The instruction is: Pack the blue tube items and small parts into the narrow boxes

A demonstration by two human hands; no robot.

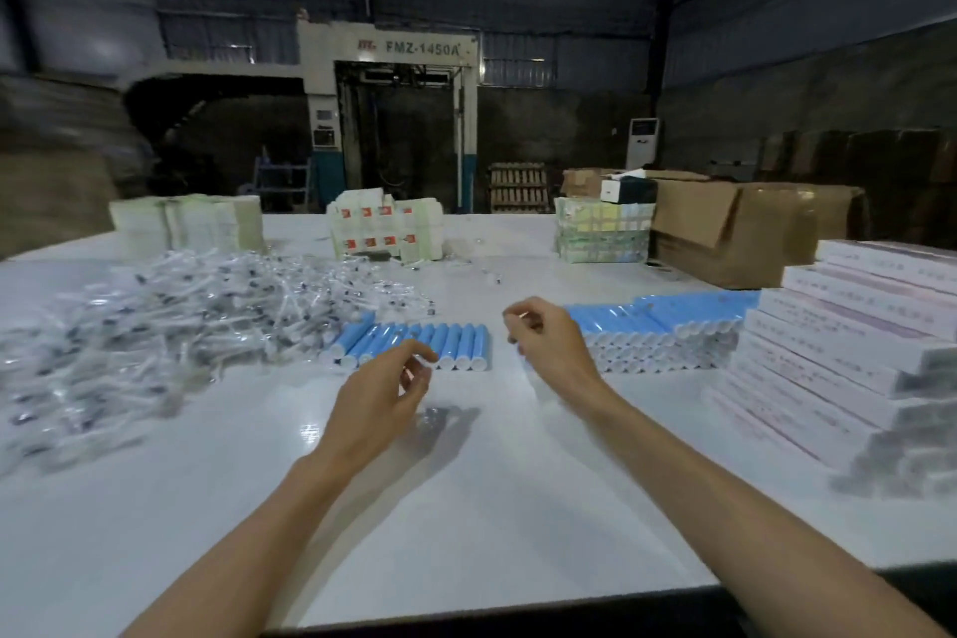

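Your left hand hovers loosely curled, holding nothing, just this side of the tubes. Your right hand is curled, and I cannot tell what its grip holds. The parts lie left and the boxes right. Take one tube by its middle, then fetch a box.

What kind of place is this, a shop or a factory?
Most likely a factory or warehouse packing hall: a large pale industrial machine marked FMZ-1450A stands behind, brown cardboard cartons sit on the long white table, and stacked narrow white boxes lie beside rows of blue tubes.
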